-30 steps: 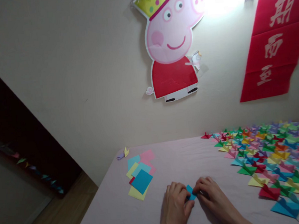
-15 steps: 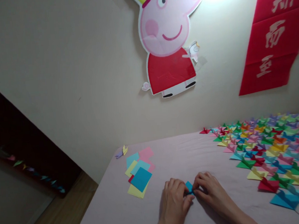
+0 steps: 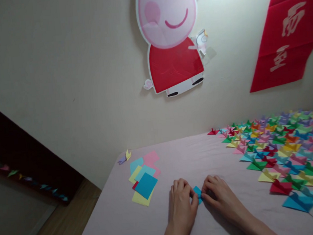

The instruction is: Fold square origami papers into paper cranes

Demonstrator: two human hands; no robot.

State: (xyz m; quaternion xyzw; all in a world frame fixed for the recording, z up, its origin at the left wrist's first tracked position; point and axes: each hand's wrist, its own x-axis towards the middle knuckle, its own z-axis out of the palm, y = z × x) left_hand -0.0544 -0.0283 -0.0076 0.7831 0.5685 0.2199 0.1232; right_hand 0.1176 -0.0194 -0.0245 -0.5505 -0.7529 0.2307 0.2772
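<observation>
A small folded piece of blue paper (image 3: 198,193) lies on the pale pink table (image 3: 122,223) between my two hands. My left hand (image 3: 181,203) pinches its left side with curled fingers. Pressed against its right side, my right hand (image 3: 217,196) has its fingers closed on the paper too. Both hands rest on the tabletop near its front edge. Most of the paper is hidden under my fingertips.
A loose stack of coloured paper squares (image 3: 144,179) lies left of my hands. Many folded paper cranes (image 3: 282,150) cover the table's right half. Two small folded pieces (image 3: 125,157) sit at the far left corner. The table's left edge drops to a wooden floor (image 3: 59,228).
My hands and the blue paper have stayed in the same place on the table. The view has tilted downward, so the wall pictures sit higher in the frame.
</observation>
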